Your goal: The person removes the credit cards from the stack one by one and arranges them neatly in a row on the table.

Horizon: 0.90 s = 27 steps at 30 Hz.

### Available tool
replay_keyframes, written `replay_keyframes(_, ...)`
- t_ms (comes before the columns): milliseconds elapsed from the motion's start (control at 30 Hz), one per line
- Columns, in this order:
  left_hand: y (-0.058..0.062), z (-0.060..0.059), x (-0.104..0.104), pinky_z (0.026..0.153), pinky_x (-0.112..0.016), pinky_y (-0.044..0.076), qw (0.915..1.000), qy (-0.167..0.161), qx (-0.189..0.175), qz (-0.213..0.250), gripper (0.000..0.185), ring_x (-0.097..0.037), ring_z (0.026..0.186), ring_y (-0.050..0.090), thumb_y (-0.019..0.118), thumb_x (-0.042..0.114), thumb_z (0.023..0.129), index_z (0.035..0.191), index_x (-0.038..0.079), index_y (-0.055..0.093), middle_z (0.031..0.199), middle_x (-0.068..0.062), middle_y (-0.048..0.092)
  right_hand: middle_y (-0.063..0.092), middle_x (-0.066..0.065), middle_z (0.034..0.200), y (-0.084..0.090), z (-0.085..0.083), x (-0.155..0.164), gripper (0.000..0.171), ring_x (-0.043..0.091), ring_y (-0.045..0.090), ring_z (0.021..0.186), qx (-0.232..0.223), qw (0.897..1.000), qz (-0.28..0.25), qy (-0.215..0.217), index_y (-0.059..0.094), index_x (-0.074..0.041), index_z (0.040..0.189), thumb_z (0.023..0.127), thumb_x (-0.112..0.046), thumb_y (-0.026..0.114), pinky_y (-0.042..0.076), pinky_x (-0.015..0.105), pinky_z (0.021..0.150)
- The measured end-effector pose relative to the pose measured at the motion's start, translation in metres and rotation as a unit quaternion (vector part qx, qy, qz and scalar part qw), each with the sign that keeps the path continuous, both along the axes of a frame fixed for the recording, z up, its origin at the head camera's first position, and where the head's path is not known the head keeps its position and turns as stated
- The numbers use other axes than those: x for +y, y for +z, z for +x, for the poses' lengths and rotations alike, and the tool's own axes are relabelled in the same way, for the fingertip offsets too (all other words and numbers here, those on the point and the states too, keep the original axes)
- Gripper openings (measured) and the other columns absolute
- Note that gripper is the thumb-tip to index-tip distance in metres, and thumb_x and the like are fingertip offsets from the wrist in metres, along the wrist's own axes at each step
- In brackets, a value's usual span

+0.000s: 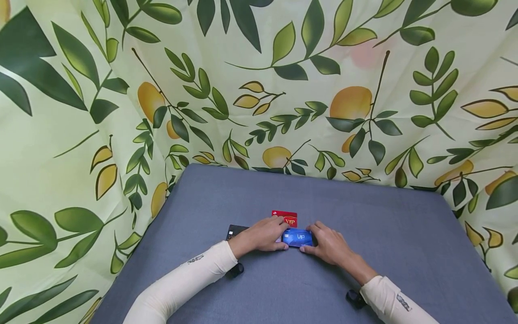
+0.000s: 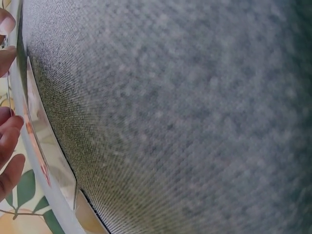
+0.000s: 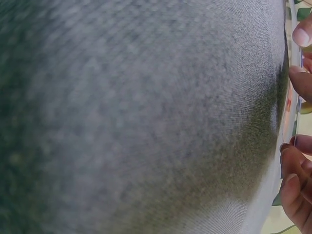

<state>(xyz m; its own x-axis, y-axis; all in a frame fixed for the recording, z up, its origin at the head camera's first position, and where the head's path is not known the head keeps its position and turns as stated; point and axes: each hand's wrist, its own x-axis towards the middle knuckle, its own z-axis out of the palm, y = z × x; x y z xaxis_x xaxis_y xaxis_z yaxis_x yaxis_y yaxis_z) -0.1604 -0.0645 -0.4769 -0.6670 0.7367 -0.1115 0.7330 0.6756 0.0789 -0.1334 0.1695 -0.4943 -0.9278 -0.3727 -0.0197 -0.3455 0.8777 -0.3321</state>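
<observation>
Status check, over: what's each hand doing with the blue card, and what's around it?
Left hand and right hand hold blue card, opposite ends. Red card just beyond. Black card partly hidden behind left hand.

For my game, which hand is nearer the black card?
Left. The left hand partly hides the black card; the right hand is farther off, at the right end of the blue card.

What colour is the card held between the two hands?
The card is blue, with pale lettering; the head view shows it best.
</observation>
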Motion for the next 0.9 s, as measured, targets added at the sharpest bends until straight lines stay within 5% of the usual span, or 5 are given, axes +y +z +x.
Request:
replay_keyframes(633, -0.0003, 0.0032, -0.0004, 0.106, -0.032, 0.046, 1.0000, -0.003, -0.002, -0.004, 0.063, -0.014, 0.121, 0.056, 0.064, 0.053, 0.094, 0.141, 0.012, 0.056, 0.132, -0.003, 0.060, 0.063, 0.007, 0.106, -0.0015, 0.0018, 0.0019, 0.060, 0.016, 0.057, 0.081, -0.003, 1.000, -0.002, 0.007, 0.068, -0.008, 0.119, 0.078, -0.050, 0.082, 0.055, 0.042, 0.074)
replay_keyframes(900, -0.0029, 0.0034, 0.0002, 0.100, -0.030, 0.048, 1.0000, -0.005, 0.003, 0.000, 0.063, -0.013, 0.109, 0.056, 0.065, 0.055, 0.092, 0.139, 0.013, 0.058, 0.125, -0.002, 0.062, 0.064, 0.007, 0.109, -0.0021, 0.0026, 0.0028, 0.060, 0.017, 0.059, 0.083, -0.006, 1.000, 0.000, 0.015, 0.068, -0.008, 0.120, 0.079, -0.050, 0.082, 0.056, 0.043, 0.075)
